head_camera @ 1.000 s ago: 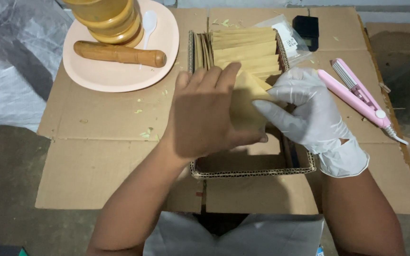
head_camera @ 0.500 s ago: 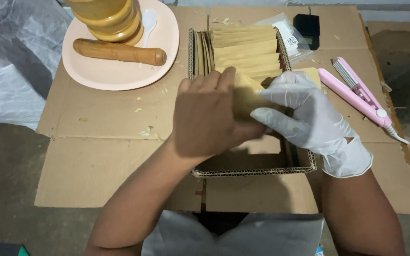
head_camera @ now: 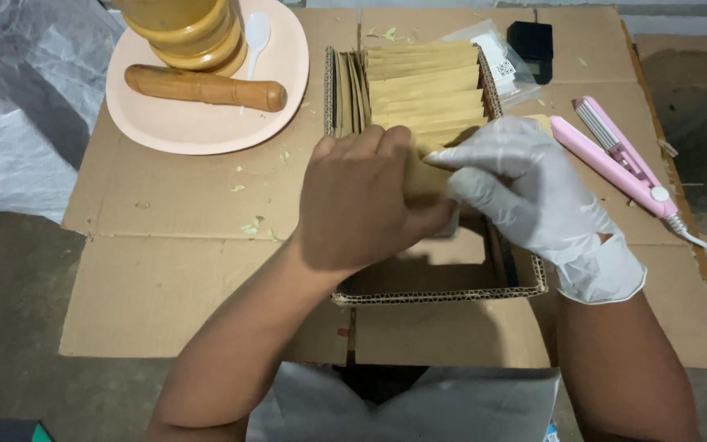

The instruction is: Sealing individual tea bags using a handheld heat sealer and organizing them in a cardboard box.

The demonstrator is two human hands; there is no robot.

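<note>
Pinching one tan packet [head_camera: 429, 176], left hand [head_camera: 362, 200] and gloved right hand [head_camera: 533, 192] hover over packet-filled cardboard box [head_camera: 443, 295].

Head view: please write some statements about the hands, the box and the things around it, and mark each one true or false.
1. The right hand wears a white glove. True.
2. The left hand wears a glove too. False: it is bare.
3. Both hands hold a tan packet over the box. True.
4. The box is empty. False: its far end is filled with upright tan packets.
5. The wooden pestle lies on the plate. True.
6. The pink tool lies inside the box. False: it lies on the cardboard, right of the box.
</note>
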